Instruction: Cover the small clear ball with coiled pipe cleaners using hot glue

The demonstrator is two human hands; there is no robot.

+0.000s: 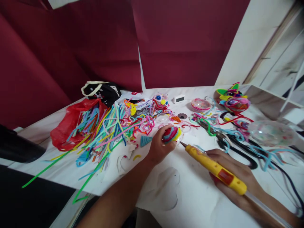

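My left hand [159, 146] is closed around a small round ball [171, 134] covered with coiled pipe cleaners in pink, blue, yellow and red. In my right hand [234, 172] is a yellow hot glue gun [211, 164], with a clear glue stick [266, 207] sticking out of its back end. The glue gun's dark nozzle points at the ball's lower right edge, a small gap away as far as I can see. A fan-shaped blue piece [145, 141] lies just left of my left hand.
Many loose pipe cleaners [116, 126] spill from a red plastic bag [64, 126] on the left. Scissors [237, 152] and a dark cable lie on the right, near clear plastic domes [270, 133]. Behind stand decorated balls [160, 102], a pink-rimmed bowl [200, 104] and a small digital clock [179, 99].
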